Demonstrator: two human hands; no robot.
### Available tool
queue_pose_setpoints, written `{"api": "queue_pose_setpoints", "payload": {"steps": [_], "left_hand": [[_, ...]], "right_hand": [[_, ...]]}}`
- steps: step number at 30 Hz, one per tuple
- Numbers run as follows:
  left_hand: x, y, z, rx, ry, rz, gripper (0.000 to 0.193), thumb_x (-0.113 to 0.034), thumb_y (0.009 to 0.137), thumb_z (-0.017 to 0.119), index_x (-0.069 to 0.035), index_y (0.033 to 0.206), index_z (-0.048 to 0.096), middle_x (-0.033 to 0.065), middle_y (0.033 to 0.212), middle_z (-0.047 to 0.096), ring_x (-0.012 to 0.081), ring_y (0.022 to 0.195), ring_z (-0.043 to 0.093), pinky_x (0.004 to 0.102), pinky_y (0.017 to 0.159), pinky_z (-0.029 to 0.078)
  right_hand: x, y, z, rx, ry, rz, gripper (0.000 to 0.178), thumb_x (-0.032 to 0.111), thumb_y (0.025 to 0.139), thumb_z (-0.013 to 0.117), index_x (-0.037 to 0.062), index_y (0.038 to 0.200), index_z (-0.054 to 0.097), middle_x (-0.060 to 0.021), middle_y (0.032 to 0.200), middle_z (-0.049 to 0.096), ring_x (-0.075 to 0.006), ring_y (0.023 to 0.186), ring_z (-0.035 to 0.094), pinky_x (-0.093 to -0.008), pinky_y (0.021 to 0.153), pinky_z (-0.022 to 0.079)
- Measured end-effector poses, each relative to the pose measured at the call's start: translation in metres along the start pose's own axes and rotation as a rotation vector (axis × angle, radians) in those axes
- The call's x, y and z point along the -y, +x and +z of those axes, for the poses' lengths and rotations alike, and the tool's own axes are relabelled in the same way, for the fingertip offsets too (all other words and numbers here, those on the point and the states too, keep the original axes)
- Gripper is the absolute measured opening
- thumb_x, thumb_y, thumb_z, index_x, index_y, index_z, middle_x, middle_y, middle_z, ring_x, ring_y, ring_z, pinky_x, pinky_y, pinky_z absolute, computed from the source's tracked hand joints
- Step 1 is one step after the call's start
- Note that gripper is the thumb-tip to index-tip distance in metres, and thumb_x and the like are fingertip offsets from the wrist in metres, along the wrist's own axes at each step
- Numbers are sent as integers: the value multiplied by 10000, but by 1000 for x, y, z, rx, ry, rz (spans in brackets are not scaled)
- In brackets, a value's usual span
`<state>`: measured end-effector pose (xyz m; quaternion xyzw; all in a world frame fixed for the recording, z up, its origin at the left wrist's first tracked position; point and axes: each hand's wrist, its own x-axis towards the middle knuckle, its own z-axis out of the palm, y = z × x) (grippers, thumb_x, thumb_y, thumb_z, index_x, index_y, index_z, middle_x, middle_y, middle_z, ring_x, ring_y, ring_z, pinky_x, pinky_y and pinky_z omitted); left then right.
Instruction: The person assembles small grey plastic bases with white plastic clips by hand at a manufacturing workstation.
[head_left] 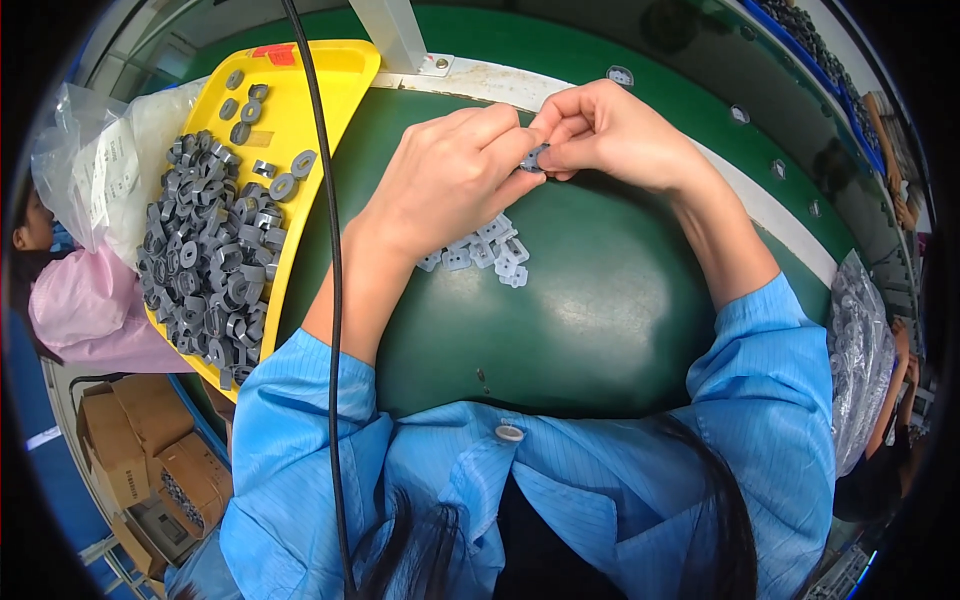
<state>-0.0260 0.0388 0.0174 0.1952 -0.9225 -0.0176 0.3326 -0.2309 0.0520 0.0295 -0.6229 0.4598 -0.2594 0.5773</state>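
Observation:
My left hand point(452, 172) and my right hand point(612, 132) meet over the far part of the green work surface. Both are closed on one small grey plastic part point(533, 158), pinched between thumbs and fingertips. Fingers cover much of it, so its full shape is hidden. Beneath and beside my left hand lies a loose pile of small translucent white plastic pieces with holes point(497, 246). To the left, a yellow tray point(345, 75) holds a heap of dark grey oval ring-shaped parts point(205, 255), with several lying apart from the heap.
A black cable point(328, 200) hangs across the view beside my left arm. Beyond a white rail point(480, 82) runs a green belt point(690, 100) carrying several small parts. Plastic bags point(858, 350) lie at right, others at left. Cardboard boxes point(140, 440) and a person in pink point(90, 305) are at left.

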Motion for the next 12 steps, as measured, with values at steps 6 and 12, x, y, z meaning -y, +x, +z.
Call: {"api": "queue_pose_setpoints", "payload": {"steps": [6, 12], "left_hand": [[3, 2, 1, -109, -31, -96, 292, -157, 680, 780, -72, 935, 666, 27, 708, 527, 165, 594, 552, 283, 534, 473], [3, 0, 0, -116, -83, -164, 285, -165, 686, 765, -93, 930, 635, 31, 759, 544, 204, 660, 595, 321, 563, 504]], "right_hand": [[-1, -1, 1, -169, 111, -49, 193, 86, 822, 636, -20, 984, 630, -85, 872, 671, -140, 754, 642, -228, 715, 530], [-11, 1, -4, -2, 622, -12, 262, 102, 854, 638, 1, 1090, 590, -73, 921, 643, -127, 842, 647, -238, 776, 555]]}}
